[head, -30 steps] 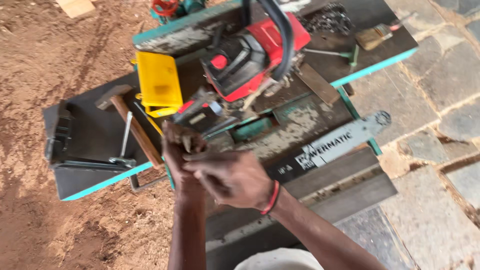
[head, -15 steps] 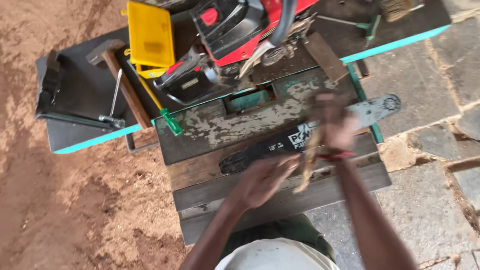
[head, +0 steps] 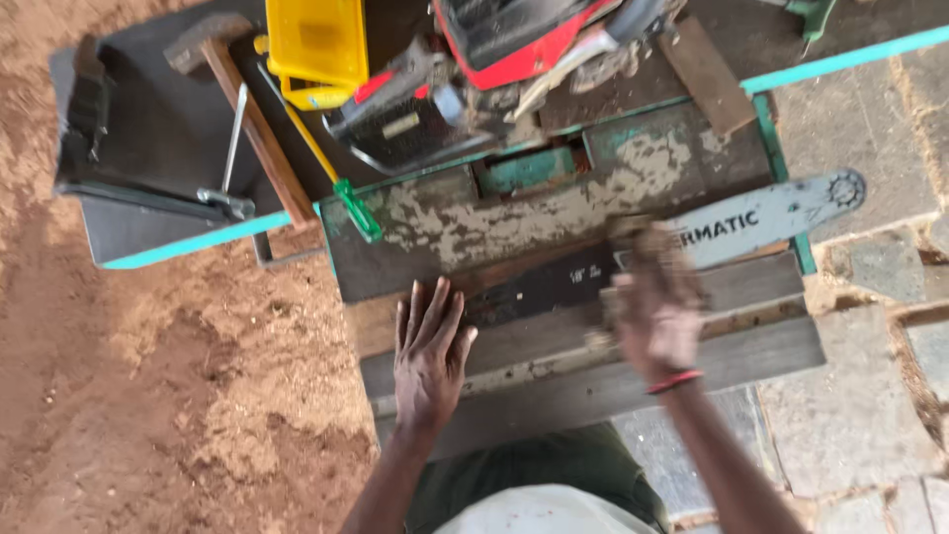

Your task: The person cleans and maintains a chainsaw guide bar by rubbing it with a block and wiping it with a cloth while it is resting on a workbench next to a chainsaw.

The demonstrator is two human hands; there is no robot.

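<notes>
The left hand lies flat on the bench, fingers spread, just left of the near end of the bar. The right hand is over the middle of the bar, which lies on the bench and runs right and beyond it. Beyond both hands stands a table. On it, beyond and between the hands, sits a chainsaw. A screwdriver lies beyond the left hand, its handle over the table's near edge. Left of it lies a hammer, then a wrench. A box sits beyond the screwdriver. A block lies beyond the right hand.
</notes>
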